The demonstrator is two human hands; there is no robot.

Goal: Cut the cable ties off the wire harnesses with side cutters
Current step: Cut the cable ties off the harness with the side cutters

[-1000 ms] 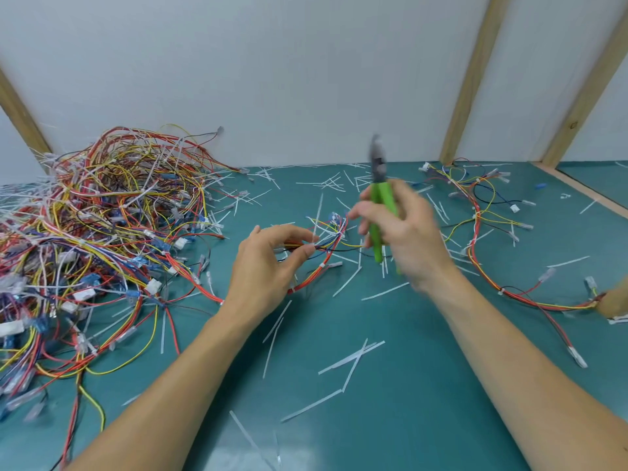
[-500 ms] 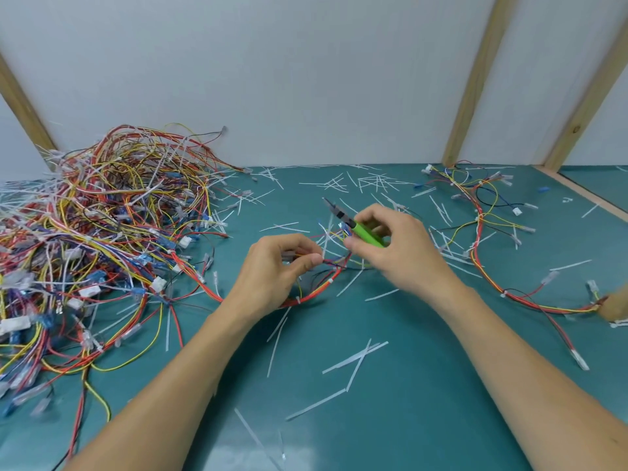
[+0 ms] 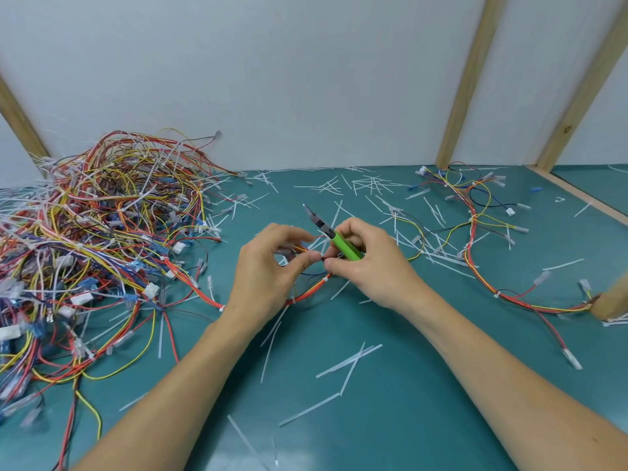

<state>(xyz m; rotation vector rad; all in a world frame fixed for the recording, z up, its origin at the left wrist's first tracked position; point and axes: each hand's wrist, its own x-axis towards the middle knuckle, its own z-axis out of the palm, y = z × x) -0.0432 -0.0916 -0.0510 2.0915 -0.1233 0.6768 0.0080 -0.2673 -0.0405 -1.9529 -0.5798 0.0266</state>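
At the middle of the green mat, my left hand [image 3: 272, 266] pinches a red, orange and yellow wire harness [image 3: 311, 290] between thumb and fingers. My right hand [image 3: 370, 263] meets it thumb to thumb and pinches the same wires. That hand also holds the green-handled side cutters [image 3: 343, 244], whose dark jaws point up and to the left, away from the wires. A white cable tie [image 3: 325, 279] still wraps the harness just below my thumbs.
A big tangled heap of wire harnesses [image 3: 102, 239] covers the left of the mat. Another harness [image 3: 475, 232] lies spread at the right. Cut white tie strips [image 3: 350, 365] litter the mat. A wooden object [image 3: 611, 304] sits at the right edge. Wooden posts and a white wall stand behind.
My right hand has swung the cutters from upright down to a slant and come left and down to the harness. Both hands now meet on the wires.
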